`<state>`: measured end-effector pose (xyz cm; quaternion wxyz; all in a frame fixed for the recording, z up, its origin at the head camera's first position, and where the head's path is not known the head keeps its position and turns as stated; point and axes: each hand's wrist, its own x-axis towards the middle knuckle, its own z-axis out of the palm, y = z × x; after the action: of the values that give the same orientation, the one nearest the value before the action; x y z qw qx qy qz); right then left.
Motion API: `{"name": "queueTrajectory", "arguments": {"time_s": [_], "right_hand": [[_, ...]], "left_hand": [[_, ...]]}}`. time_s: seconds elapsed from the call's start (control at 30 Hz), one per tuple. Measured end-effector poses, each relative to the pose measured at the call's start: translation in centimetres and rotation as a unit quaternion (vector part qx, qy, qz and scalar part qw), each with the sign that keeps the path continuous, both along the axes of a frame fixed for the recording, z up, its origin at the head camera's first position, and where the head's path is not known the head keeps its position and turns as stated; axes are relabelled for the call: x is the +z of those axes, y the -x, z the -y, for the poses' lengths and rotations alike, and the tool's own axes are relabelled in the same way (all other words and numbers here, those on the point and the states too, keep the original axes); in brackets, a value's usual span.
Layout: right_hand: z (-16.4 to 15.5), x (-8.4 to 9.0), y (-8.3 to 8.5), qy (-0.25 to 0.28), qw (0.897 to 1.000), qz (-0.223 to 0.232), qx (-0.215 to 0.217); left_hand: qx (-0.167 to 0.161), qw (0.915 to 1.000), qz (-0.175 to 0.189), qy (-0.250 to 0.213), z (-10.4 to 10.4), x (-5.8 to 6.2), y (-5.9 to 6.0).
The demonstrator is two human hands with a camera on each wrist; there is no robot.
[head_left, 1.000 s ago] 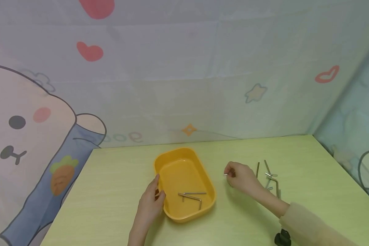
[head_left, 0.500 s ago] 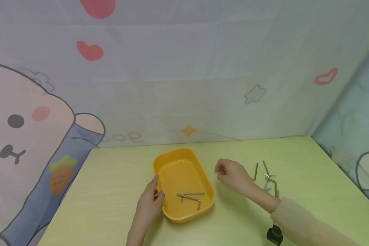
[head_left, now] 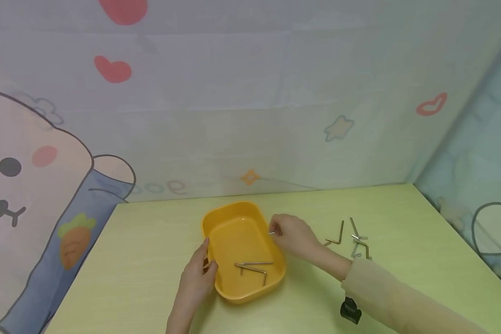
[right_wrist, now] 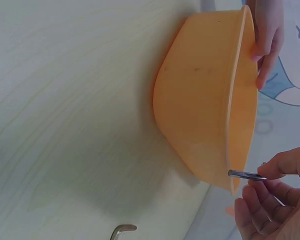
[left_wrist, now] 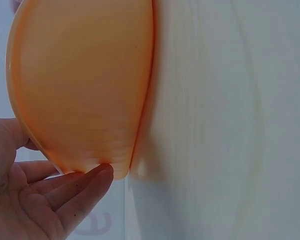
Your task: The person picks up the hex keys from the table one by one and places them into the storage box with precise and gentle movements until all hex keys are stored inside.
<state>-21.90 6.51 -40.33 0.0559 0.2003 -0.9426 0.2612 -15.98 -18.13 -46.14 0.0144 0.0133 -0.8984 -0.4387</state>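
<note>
Carried low, the metal rod [right_wrist: 244, 174] my right hand [head_left: 293, 235] pinches could catch the tray [right_wrist: 197, 100] beside it and fall; my left hand [head_left: 193, 279] grips the tray opposite.

On the pale printed fabric backdrop [head_left: 217, 116], a short line of soft, rounded letters is running low down, just above the back edge of the light wood-grain desk [head_left: 150, 255]. At its right end a faded pink letter [head_left: 176, 187] is looking like a "g"; to its left a grey-green letter [head_left: 156, 188] is reading as "o", and further rounded lettering is fading too much to be read. In the wrist views, parts of faint letters are showing on the backdrop, turned and not forming a readable word.
</note>
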Motion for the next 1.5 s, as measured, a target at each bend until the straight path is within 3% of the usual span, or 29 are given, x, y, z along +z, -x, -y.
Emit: {"name": "queueTrajectory", "arguments": {"time_s": [0.27, 0.6, 1.07, 1.33, 1.5], "right_hand": [[1.8, -0.5, 0.8, -0.022, 0.999, -0.006, 0.048], [3.3, -1.5, 1.1, -0.065, 0.995, -0.011, 0.073], [4.6, -2.7, 1.9, -0.157, 0.983, -0.029, 0.089], [5.1, -2.9, 1.9, -0.158, 0.981, -0.044, 0.103], [5.4, -2.8, 1.8, -0.165, 0.981, -0.027, 0.097]], "left_hand": [[-0.001, 1.0, -0.006, 0.003, -0.2, 0.1, 0.0], [-0.009, 0.9998, -0.017, 0.009, -0.4, 0.1, -0.1], [0.001, 0.9999, -0.014, 0.003, -0.6, -0.2, 0.2], [-0.005, 0.9998, -0.021, 0.006, -0.6, 0.0, 0.1], [-0.005, 0.9998, -0.018, 0.006, -0.6, 0.0, 0.0]]}}
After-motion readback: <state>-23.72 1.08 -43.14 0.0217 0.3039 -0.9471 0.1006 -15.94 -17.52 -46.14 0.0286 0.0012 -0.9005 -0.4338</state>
